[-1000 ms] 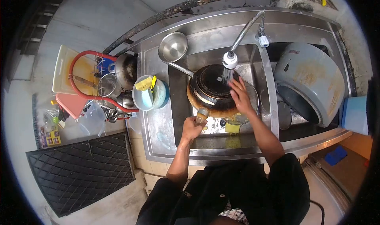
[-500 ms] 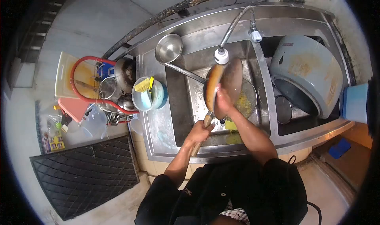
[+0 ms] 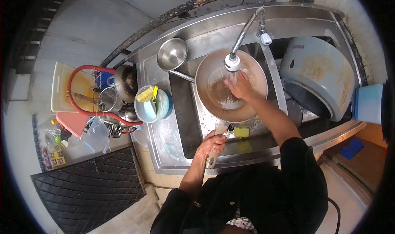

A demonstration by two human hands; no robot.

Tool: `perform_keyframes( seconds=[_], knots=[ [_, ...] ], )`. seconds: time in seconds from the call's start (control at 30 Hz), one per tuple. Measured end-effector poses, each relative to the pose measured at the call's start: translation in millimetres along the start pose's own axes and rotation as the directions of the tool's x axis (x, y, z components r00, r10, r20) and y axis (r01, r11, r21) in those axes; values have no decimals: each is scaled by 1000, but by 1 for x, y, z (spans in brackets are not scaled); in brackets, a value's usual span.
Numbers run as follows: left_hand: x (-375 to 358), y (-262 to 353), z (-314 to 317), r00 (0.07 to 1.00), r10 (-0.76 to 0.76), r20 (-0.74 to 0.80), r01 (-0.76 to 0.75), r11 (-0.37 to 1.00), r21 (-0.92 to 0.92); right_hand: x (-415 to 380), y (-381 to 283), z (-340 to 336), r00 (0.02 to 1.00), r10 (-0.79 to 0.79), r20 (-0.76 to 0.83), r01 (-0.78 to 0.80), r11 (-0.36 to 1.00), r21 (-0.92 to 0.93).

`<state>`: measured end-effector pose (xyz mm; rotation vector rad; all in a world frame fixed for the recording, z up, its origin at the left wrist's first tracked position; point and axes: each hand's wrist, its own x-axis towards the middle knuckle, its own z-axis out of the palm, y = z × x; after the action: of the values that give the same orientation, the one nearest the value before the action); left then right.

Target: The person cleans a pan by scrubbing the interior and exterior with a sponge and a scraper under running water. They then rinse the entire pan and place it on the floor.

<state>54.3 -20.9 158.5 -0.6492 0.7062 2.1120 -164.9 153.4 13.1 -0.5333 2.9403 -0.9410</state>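
Observation:
My left hand (image 3: 212, 144) is wrapped round the light handle of a wide brown frying pan (image 3: 210, 79), which lies face up over the left sink basin (image 3: 184, 131). Water runs from the white tap head (image 3: 232, 62) into the pan. Under the stream, my right hand (image 3: 240, 86) rests on the pan's inner surface with its fingers spread. Beyond the pan's left edge, a small steel saucepan (image 3: 172, 54) sits on the sink's rim, its handle reaching to the pan. A yellow-green block (image 3: 241, 132) shows just below the pan.
A large grey pot (image 3: 319, 69) lies tilted in the right basin. On the left counter stands a tub (image 3: 152, 110) with a yellow sponge (image 3: 145, 95). Farther left is a red-rimmed dish rack (image 3: 74, 90) with pans and a cutting board. A blue container (image 3: 368, 104) is at far right.
The pan has turned from edge-on to face up beneath the tap. My right hand has moved from its underside to inside it, and water now runs visibly.

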Motion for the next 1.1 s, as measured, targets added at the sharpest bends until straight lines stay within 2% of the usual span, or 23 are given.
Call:
perform_keyframes(
  seconds=[0.07, 0.13, 0.2, 0.23, 0.37, 0.43, 0.47, 0.5, 0.53, 0.57, 0.6, 0.67, 0.7, 0.73, 0.77, 0.8, 0.83, 0.87, 0.9, 0.93, 1.0, 1.03, 1.1],
  knots=[
    [-4, 5, 2, 999, 13, 32, -13, 1000, -22, 10, -2, 0, 998, -50, -24, 50, 999, 9],
    [-11, 12, 8, 989, 65, -131, -57, 996, 63, 6, 0, -4, 995, -87, -38, 88, 996, 22],
    [-17, 13, 4, 992, 54, -117, -54, 999, 3, -5, 11, -28, 956, -252, 151, 267, 959, -89],
    [-18, 13, 1, 993, 48, -108, -51, 998, -23, -16, 11, -35, 941, -266, 210, 319, 905, -283],
    [-21, 8, -14, 993, 82, -86, -88, 994, -60, -65, -16, -80, 905, -240, 351, 352, 886, -301],
    [-23, 3, -27, 994, 109, -9, -109, 987, -116, -77, -21, -101, 993, 112, 28, -107, 984, -140],
    [-20, 5, -32, 992, 125, -3, -124, 985, -119, -80, -9, -90, 995, 96, 25, -92, 985, -146],
    [-20, 3, -37, 995, 80, 66, -69, 985, -160, -88, 13, -63, 930, 361, -64, -340, 915, 218],
    [-25, -2, -39, 991, 28, 133, -1, 980, -199, -101, 22, -47, 784, 619, -38, -496, 662, 561],
    [-26, -3, -38, 994, 2, 106, 10, 994, -112, -104, -6, -80, 734, 541, 411, -534, 85, 842],
    [-26, -1, -34, 993, 4, 120, 9, 994, -112, -112, 0, -79, 736, 545, 401, -531, 97, 842],
    [-30, 2, -27, 998, -64, -3, 64, 994, 91, -129, 9, -72, 740, 332, 585, -596, -81, 799],
    [-24, 9, -35, 991, -121, -49, 130, 956, 263, -132, -4, -89, 739, 337, 583, -597, -71, 799],
    [-19, 12, -40, 992, -118, -38, 124, 958, 259, -133, -17, -108, 691, 453, 564, -640, 21, 768],
    [-20, 15, -34, 974, 168, -155, 30, 578, 815, -141, -33, -120, 630, 567, 530, -691, 99, 716],
    [-19, 22, -23, 890, 453, -48, 93, -78, 993, -149, -40, -117, 626, 576, 526, -695, 105, 712],
    [-10, 27, -6, 726, 683, 84, 39, -164, 986, -157, -42, -111, 682, 635, 364, -625, 246, 741],
    [7, 31, 16, 488, 846, 215, 13, -253, 967, -165, -38, -102, 727, 660, 190, -549, 393, 738],
    [40, 36, 20, 497, 816, 296, -40, -319, 947, -179, -7, -65, 843, 525, -119, -361, 714, 600],
    [76, 38, 19, 503, 781, 371, -87, -381, 920, -183, -17, -72, 846, 520, -120, -361, 723, 588],
    [129, 43, 25, 629, 748, 212, 50, -312, 949, -179, -60, -95, 779, 626, 10, -373, 451, 811],
    [153, 41, 28, 619, 753, 224, 39, -314, 948, -179, -70, -101, 724, 669, 167, -425, 242, 872],
    [189, 35, 38, 498, 863, 83, 378, -302, 875, -180, -54, -68, 733, 673, 102, -362, 258, 896]
  ],
)
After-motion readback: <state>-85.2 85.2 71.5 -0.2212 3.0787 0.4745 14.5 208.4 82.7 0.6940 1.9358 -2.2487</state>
